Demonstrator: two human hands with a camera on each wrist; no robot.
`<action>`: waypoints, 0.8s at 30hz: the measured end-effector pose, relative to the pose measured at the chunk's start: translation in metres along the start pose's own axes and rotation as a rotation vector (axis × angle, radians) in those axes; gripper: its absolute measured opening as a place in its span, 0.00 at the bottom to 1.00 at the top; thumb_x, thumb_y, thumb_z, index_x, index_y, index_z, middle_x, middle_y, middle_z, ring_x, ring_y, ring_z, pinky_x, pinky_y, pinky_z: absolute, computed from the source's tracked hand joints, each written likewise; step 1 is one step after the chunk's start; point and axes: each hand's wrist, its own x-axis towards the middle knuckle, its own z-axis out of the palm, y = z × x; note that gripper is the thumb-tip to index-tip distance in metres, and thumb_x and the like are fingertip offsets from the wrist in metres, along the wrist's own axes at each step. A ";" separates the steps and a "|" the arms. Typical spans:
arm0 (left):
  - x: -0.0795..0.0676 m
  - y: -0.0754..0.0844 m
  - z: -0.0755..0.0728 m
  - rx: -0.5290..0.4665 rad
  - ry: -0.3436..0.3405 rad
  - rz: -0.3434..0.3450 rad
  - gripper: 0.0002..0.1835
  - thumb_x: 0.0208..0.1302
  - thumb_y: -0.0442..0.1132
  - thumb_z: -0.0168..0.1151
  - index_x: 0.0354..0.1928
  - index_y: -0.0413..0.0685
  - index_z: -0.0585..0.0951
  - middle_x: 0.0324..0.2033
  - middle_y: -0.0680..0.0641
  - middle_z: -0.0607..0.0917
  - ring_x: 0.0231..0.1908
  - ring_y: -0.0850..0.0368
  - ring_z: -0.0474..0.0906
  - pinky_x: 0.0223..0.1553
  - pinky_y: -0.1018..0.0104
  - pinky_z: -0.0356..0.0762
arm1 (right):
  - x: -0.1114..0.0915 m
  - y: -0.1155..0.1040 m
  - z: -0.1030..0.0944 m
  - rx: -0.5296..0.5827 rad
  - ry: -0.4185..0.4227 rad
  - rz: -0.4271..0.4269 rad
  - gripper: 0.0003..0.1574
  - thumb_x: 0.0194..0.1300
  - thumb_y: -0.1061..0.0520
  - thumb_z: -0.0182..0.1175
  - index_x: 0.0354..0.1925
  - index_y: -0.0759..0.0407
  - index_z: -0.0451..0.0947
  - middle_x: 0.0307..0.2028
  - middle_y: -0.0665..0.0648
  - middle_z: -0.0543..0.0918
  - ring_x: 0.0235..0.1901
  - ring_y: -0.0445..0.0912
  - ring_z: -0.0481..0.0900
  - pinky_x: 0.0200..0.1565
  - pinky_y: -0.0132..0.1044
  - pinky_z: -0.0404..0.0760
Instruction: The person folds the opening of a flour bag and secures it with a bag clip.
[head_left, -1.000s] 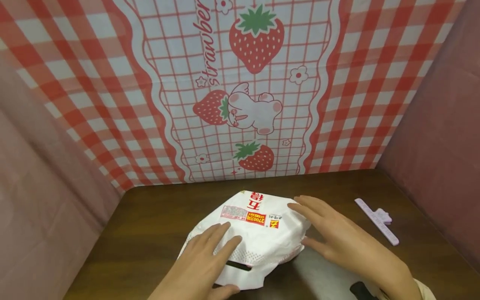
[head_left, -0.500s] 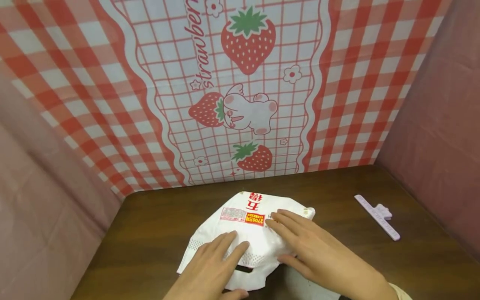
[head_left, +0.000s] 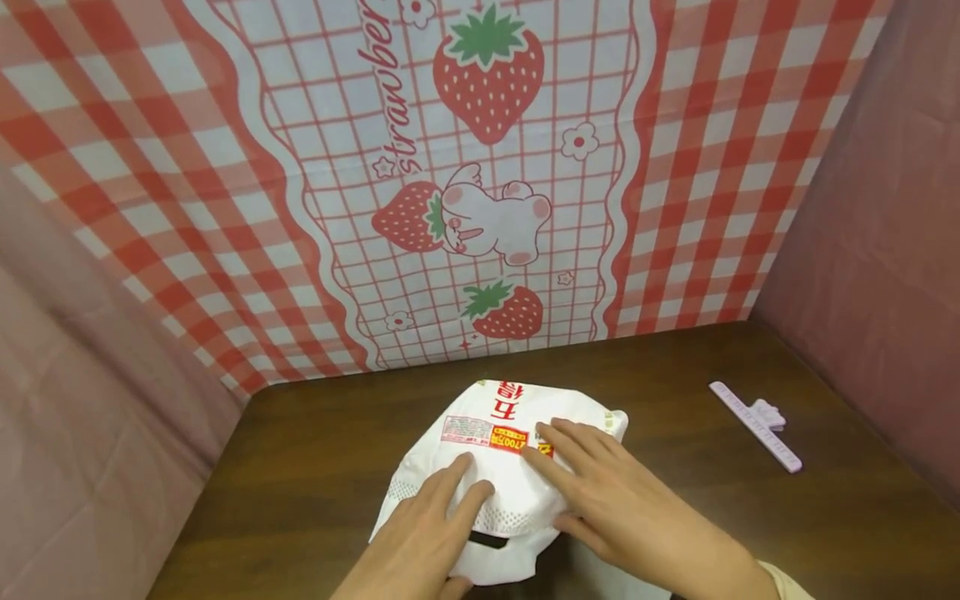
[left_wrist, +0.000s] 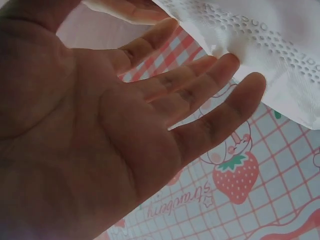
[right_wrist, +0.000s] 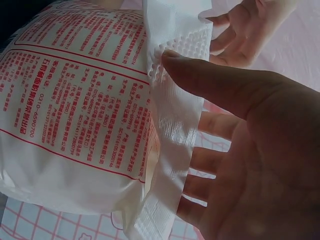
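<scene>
A white flour bag (head_left: 517,483) with red lettering lies on the table in front of me, a dark handle slot at its near end. My left hand (head_left: 423,525) reaches over the bag's near left part, fingers spread. In the left wrist view, that hand's palm (left_wrist: 125,115) shows and its fingertips meet the bag's dotted border. Across the bag's right side lies my right hand (head_left: 637,512), fingers extended on top. In the right wrist view, its thumb (right_wrist: 215,82) lies against the dotted white band while the other fingers pass behind the band.
A lilac bag clip (head_left: 756,427) with a long bar lies at the table's right. Part of a pale grey surface (head_left: 603,575) shows below my right hand. A strawberry-print cloth (head_left: 487,208) hangs behind the brown table (head_left: 315,442), with pink curtains (head_left: 82,375) at both sides.
My right hand has moved left from the bag's right edge onto its top. The left hand stays on the near left part. The head view has shifted slightly.
</scene>
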 end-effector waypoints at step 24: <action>-0.005 -0.004 -0.024 0.018 0.252 0.118 0.14 0.53 0.38 0.72 0.28 0.52 0.72 0.27 0.58 0.75 0.30 0.60 0.77 0.37 0.63 0.78 | 0.001 -0.002 -0.006 0.116 -0.078 0.071 0.67 0.43 0.23 0.70 0.74 0.52 0.62 0.70 0.61 0.67 0.69 0.57 0.63 0.64 0.57 0.68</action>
